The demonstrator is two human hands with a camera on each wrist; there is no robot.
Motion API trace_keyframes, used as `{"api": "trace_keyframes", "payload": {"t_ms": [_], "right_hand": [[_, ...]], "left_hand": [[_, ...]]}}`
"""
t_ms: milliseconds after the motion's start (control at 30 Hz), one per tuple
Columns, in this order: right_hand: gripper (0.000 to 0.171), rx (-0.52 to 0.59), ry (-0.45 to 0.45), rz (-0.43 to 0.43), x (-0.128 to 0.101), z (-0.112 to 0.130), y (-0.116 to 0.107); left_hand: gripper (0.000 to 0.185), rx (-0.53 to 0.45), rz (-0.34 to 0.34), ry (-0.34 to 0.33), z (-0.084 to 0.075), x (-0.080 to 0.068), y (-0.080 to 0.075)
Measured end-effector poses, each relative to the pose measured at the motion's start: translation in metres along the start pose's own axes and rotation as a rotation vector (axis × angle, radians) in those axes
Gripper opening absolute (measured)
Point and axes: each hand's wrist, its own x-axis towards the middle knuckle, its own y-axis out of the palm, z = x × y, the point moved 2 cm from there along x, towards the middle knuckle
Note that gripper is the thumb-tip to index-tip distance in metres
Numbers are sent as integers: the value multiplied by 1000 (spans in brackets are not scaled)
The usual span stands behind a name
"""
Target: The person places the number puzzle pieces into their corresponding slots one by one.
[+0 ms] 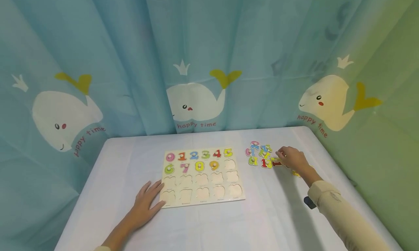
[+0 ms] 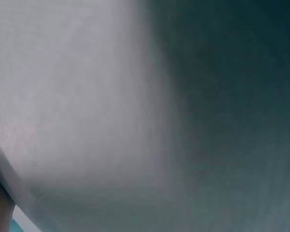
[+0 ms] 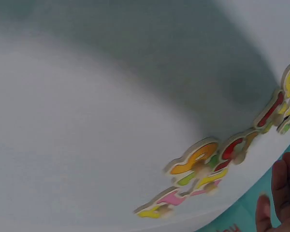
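Hovering above number pieces (image 1: 264, 163), right hand (image 1: 291, 159) hanging loose, gripping nothing, left hand (image 1: 145, 203) resting ungripped, puzzle board (image 1: 210, 189) lying under its fingertips.

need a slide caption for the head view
Left hand at the number puzzle board, right hand over loose number pieces on a white table.

Lane's there betw. board (image 1: 194, 187) & no. pcs (image 1: 264, 154); R hand (image 1: 292, 159) crowds pcs, L hand (image 1: 145, 200) blocks board's L edge!
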Motion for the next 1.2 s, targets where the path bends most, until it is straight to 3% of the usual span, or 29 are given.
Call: {"api": "trace_keyframes", "payload": {"t_ms": [467,700,967,1200], "right_hand": [[37,-17,99,54,-13,-27,-13],[31,27,113,28,-18,-35,-10],[31,77,120,82,-18,-40,-2],[28,101,123,65,-14,-40,6]], "left_hand": [[55,15,-5,-1,1,0,2],[55,8,6,-1,4,1,1],[55,7,-1,9,5,0,0],[55,12,4,-9,4,0,3]]}}
